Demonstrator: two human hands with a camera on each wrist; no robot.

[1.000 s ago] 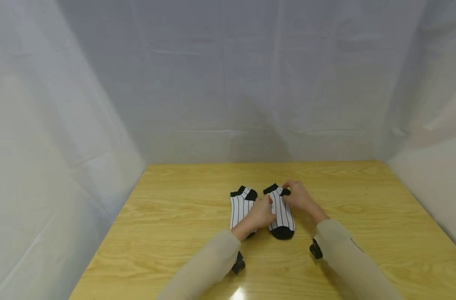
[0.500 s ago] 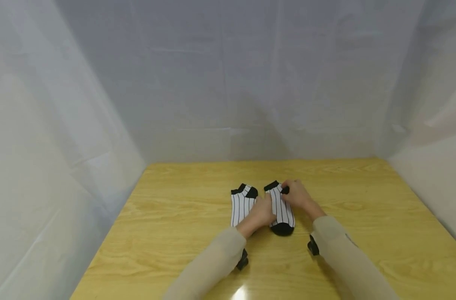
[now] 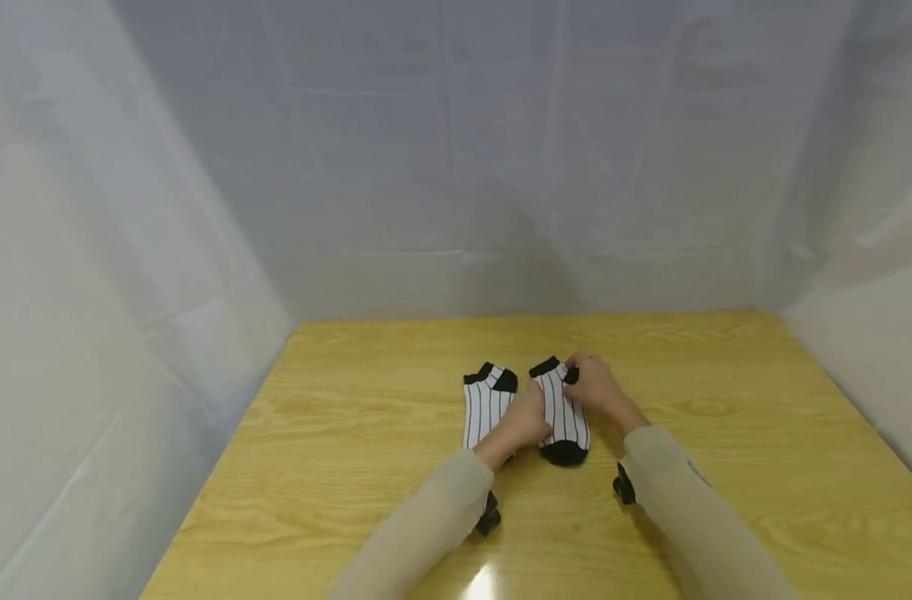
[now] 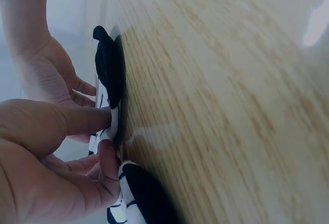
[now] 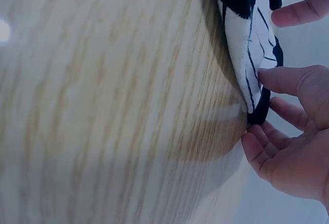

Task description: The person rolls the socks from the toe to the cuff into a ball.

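White sock (image 3: 563, 412) with thin black stripes (black toe and cuff) flat on wooden desk (image 3: 351, 433), left hand (image 3: 526, 423) pinching its side, right hand (image 3: 594, 387) pinching its cuff, matching sock (image 3: 484, 404) just beside.

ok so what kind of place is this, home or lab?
Probably a staged recording booth, not a home: white translucent sheeting walls off three sides of a pale wooden table, and only two white, black-striped ankle socks lie on it, under both hands.
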